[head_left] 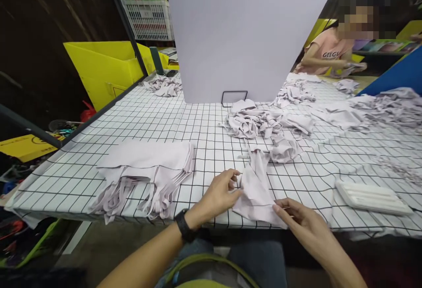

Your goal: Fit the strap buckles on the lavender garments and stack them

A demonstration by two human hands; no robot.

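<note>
Left hand [222, 193]: thumb and fingers curled at the cloth piece's left edge; cannot tell whether they pinch it or only touch it.
Right hand [305, 222]: thumb and fingertips pinching the near right edge of the cloth.
Cloth piece [255, 187]: pale, creased, lying on the table between both hands, its narrower end reaching beyond the fingertips.
Neat stack [154, 158]: similar cloths with dangling straps, left of the left hand, apart from it.
Loose heap [244, 123]: crumpled pale cloth, beyond both hands.
White slab [372, 196]: ridged on top, right of the right hand, apart from it.
Table [204, 125]: checked cover, beneath the work.
Dark wristband [185, 225]: on the left wrist, just behind that grip.
</note>
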